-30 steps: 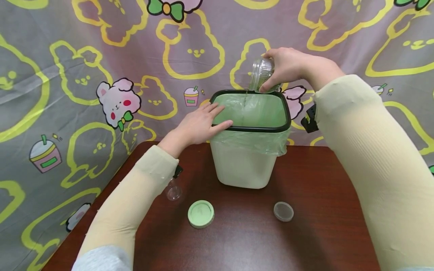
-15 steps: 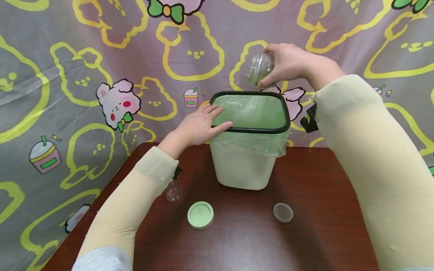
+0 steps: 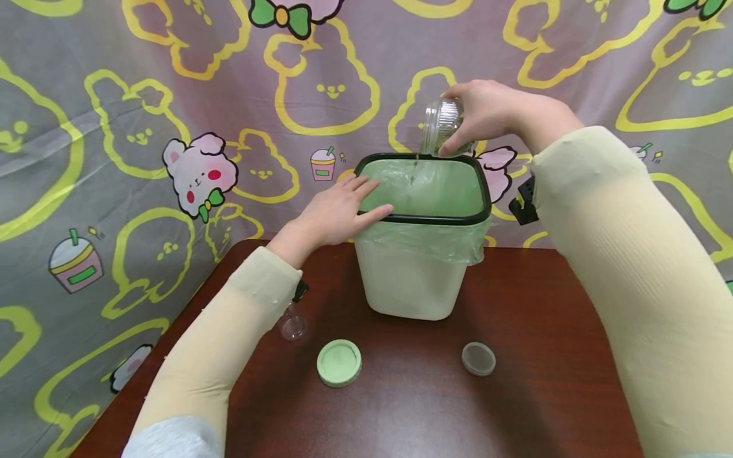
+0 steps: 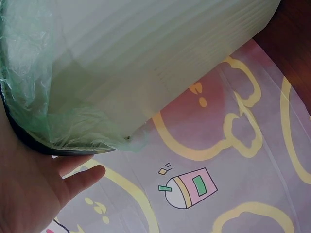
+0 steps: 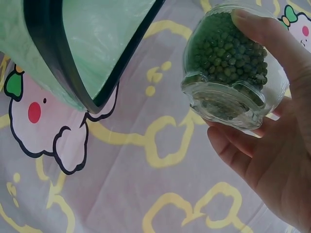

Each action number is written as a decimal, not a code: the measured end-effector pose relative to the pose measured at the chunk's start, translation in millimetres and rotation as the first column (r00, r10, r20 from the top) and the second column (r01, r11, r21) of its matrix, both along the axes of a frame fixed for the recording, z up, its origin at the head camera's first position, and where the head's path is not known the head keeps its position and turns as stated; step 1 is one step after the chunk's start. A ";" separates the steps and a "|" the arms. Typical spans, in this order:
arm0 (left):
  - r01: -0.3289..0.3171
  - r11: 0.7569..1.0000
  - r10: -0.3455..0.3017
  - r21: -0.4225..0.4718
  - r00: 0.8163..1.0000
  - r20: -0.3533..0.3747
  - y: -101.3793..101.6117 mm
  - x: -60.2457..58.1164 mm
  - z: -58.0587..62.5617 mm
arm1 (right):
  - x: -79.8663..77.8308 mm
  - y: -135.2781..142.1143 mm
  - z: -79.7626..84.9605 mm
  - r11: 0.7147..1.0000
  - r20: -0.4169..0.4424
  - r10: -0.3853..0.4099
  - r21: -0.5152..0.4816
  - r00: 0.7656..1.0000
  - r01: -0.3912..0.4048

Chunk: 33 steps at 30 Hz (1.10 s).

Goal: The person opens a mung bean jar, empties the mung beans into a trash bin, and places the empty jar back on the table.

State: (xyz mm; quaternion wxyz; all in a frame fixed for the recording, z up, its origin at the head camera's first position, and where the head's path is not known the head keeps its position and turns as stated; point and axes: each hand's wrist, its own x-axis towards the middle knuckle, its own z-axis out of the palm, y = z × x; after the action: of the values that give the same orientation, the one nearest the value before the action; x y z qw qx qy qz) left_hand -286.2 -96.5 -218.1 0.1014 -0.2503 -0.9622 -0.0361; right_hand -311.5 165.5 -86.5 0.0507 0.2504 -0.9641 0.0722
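Note:
My right hand [image 3: 487,114] grips a ribbed clear glass jar [image 3: 442,121], tilted mouth-down over the far rim of a trash bin [image 3: 415,280]. In the right wrist view, small green beans [image 5: 228,56], which look like mung beans, fill part of the jar. A few dark specks, seemingly beans, drop from its mouth into the bin. My left hand [image 3: 335,213] rests on the bin's black rim [image 3: 438,220] at the left, fingers extended; its fingers [image 4: 87,178] reach past the rim in the left wrist view. A pale green bag [image 3: 435,242] lines the bin and hangs over its outside.
On the brown table [image 3: 401,407] lie a light green lid [image 3: 339,363] and a clear round lid [image 3: 478,359]. A small clear container [image 3: 293,326] stands partly behind my left sleeve. A patterned cloth curtain [image 3: 321,70] hangs close behind the bin.
The right hand raised the jar slightly half a second ago, with no stream visible. Now it is lower again, tipped toward the bin, and beans fall. The left hand stays in place.

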 end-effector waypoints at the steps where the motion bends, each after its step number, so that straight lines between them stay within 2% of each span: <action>1: -0.001 1.000 0.001 -0.001 1.000 0.001 0.2 0.0 -0.2 | -0.1 0.0 -0.4 1.000 -0.005 0.001 -0.004 1.000 -0.001; 9: -0.004 1.000 0.004 -0.001 1.000 0.009 0.3 0.3 -0.1 | -0.7 -1.9 -0.3 1.000 0.006 0.003 0.007 1.000 -0.003; 16: -0.001 1.000 0.001 0.003 1.000 0.000 0.2 -0.5 -1.1 | 0.8 -3.5 2.1 0.999 -0.068 -0.015 -0.033 0.998 0.013; 23: 0.002 1.000 -0.002 0.000 1.000 -0.004 0.7 -0.5 -1.1 | 0.8 -4.9 3.0 0.997 0.009 -0.008 0.075 1.000 0.007; 33: 0.001 1.000 -0.002 -0.002 1.000 -0.005 0.2 -0.9 -1.7 | -2.0 -2.8 0.9 0.998 0.009 -0.012 0.067 1.000 0.011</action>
State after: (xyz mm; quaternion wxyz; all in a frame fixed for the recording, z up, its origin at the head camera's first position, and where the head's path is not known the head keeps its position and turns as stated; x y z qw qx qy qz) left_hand -287.1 -96.3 -219.9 0.1036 -0.2512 -0.9618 -0.0345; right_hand -313.5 162.6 -85.6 0.0379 0.2460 -0.9677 0.0408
